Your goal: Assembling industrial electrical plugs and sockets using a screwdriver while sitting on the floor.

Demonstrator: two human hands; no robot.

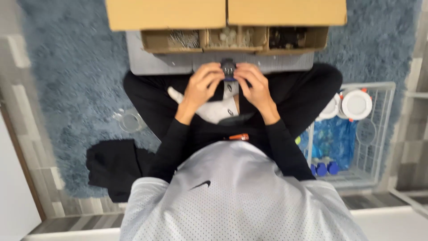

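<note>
I sit cross-legged on a blue shaggy rug. Both hands meet in front of me, just above my lap. My left hand [203, 85] and my right hand [253, 85] pinch a small dark round part [228, 68] between the fingertips, one hand on each side. The part looks black with a bluish underside; the blur hides its detail. It hovers just in front of a grey board [151, 62] that carries an open cardboard box [157, 41] with three compartments of small parts.
The box flaps [225, 12] fold out at the far side. A white wire basket [379, 134] on my right holds white round fixtures, a blue bag and blue caps. A clear cup [129, 120] and black cloth [111, 166] lie on my left.
</note>
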